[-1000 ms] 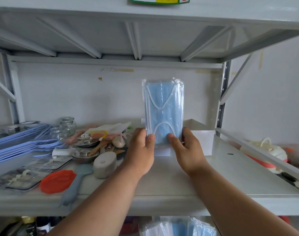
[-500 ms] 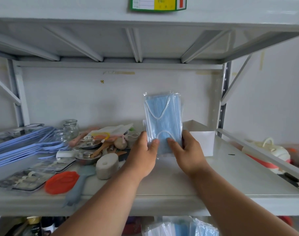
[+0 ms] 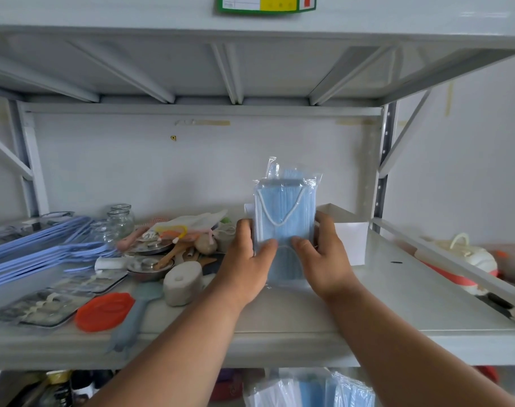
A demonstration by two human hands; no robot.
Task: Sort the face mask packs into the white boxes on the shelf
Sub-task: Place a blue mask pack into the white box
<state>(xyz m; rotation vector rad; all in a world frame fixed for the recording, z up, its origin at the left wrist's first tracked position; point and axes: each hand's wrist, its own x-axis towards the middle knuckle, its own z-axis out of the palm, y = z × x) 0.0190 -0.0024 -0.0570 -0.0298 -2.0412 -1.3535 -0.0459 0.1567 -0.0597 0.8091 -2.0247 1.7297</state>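
Head view, the only one: held upright between both hands, a clear plastic pack of pale blue pleated face masks (image 3: pixel 284 227), with a second pack edge showing just behind its top. Left hand (image 3: pixel 244 265) closed on the pack's left edge, thumb pressed flat across the front, the other fingers hidden behind; right hand (image 3: pixel 326 259) mirrored on the right edge, thumb on the front, fingers wrapped out of sight. Bottom of the pack seemingly touching or just above the grey metal shelf board (image 3: pixel 397 304), below the thumbs; hard to tell which. Just beyond the right fingers, an open white cardboard box (image 3: pixel 348 239); part of another white edge glimpsed past the left fingertips, too hidden to name. Judged as the step in hand: squaring the packs together before lowering them into a box. Best done by keeping both thumbs level, tapping the lower edges once on the board to align them, then tilting the stack toward the box past the right knuckles without loosening the pinch, since slick film would likely slide. Left of the left wrist, clutter worth avoiding: a grey stone-like block (image 3: pixel 182 280), an orange silicone lid (image 3: pixel 105 311), small glass jars (image 3: pixel 119 220).
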